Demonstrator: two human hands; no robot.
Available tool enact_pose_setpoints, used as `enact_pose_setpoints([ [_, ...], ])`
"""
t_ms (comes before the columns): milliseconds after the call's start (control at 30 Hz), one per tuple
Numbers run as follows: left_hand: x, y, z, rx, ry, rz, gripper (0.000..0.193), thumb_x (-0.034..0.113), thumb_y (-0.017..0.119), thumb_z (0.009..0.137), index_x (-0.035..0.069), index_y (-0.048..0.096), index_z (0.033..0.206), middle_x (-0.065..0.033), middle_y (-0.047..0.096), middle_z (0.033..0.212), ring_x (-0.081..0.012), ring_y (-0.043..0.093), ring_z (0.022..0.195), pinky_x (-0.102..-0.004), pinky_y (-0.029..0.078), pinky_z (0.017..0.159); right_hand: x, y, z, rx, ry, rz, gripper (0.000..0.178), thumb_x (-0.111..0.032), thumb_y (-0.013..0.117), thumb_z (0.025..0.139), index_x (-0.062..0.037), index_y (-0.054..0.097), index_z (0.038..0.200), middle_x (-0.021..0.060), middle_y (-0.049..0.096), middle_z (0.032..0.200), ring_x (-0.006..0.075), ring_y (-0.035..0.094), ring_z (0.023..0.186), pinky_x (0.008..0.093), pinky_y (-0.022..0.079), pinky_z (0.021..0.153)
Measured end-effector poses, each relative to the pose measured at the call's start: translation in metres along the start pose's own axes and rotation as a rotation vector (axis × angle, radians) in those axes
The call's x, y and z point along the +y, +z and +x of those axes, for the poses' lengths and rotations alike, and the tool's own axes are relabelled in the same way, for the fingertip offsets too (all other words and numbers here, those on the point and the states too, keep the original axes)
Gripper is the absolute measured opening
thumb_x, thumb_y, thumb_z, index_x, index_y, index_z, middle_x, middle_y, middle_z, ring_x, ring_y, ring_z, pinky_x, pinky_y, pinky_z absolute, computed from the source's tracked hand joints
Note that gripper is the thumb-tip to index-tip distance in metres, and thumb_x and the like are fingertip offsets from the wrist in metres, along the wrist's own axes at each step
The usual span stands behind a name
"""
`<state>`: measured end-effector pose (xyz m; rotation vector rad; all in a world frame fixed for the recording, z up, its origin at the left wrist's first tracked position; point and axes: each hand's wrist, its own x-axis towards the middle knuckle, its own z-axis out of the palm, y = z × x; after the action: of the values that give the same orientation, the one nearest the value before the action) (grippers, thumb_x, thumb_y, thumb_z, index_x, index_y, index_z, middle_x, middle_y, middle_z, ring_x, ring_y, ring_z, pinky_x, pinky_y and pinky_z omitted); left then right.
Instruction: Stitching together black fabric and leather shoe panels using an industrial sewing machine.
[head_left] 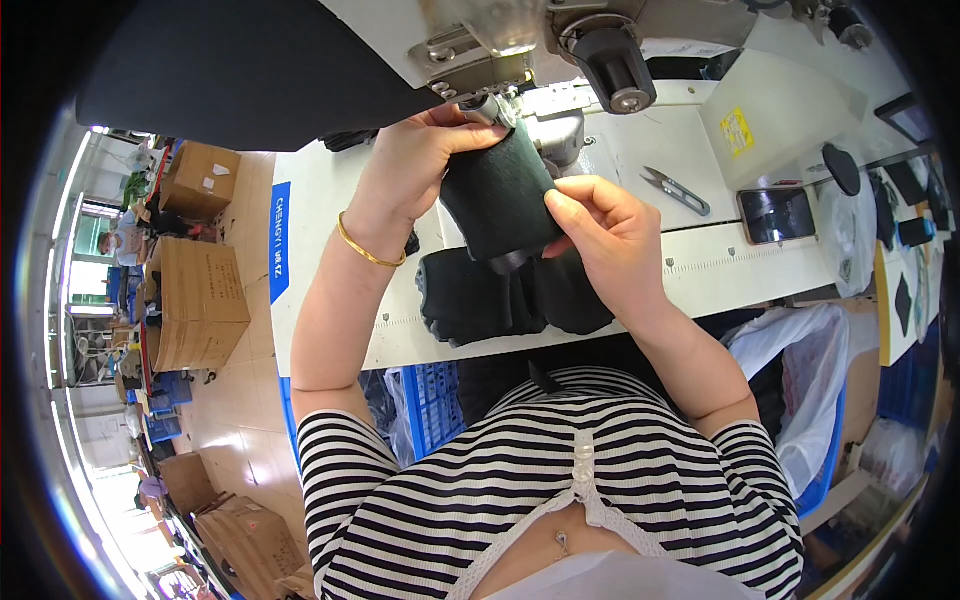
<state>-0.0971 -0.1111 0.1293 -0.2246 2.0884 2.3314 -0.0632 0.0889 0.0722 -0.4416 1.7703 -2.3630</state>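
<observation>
A small dark green-black fabric piece (500, 195) hangs between my hands, its top edge at the sewing machine's needle area (505, 108). My left hand (440, 145) pinches its upper left edge close to the metal presser parts; some of those fingers are hidden behind the cloth. My right hand (600, 220) grips the right edge lower down between thumb and fingers. Below the held piece, a stack of similar dark fabric pieces (480, 300) lies along the near edge of the white sewing table (350, 335).
Thread snips (676, 190) and a phone (777, 216) lie on the table to the right. The machine head (490, 40) overhangs my hands. A blue crate (432, 405) stands below the table, a plastic-lined bin (815, 400) at right. Cardboard boxes (200, 300) stand at left.
</observation>
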Motion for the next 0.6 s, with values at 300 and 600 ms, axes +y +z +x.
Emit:
enact_pose_setpoints([
  [300, 0.003, 0.0, 0.002, 0.035, 0.016, 0.005, 0.014, -0.007, 0.073, 0.077, -0.003, 0.067, 0.089, -0.0093, 0.068, 0.086, -0.0164, 0.064, 0.082, -0.0261, 0.049, 0.081, -0.001, 0.001, 0.002, -0.025, -0.017, -0.011, 0.019, -0.013, 0.06, 0.095, 0.004, 0.067, 0.099, 0.0063, 0.07, 0.078, 0.0087, 0.066, 0.068, 0.0231, 0.055, 0.062],
  [600, -0.002, -0.012, 0.007, -0.046, 0.014, 0.077, 0.02, -0.002, 0.076, 0.078, 0.0, 0.059, 0.089, -0.0113, 0.069, 0.09, -0.0158, 0.064, 0.087, -0.0248, 0.048, 0.086, -0.005, -0.005, -0.008, -0.092, 0.072, 0.027, 0.02, -0.013, 0.057, 0.097, 0.0048, 0.066, 0.103, 0.0092, 0.07, 0.082, 0.015, 0.071, 0.072, 0.0232, 0.055, 0.062],
])
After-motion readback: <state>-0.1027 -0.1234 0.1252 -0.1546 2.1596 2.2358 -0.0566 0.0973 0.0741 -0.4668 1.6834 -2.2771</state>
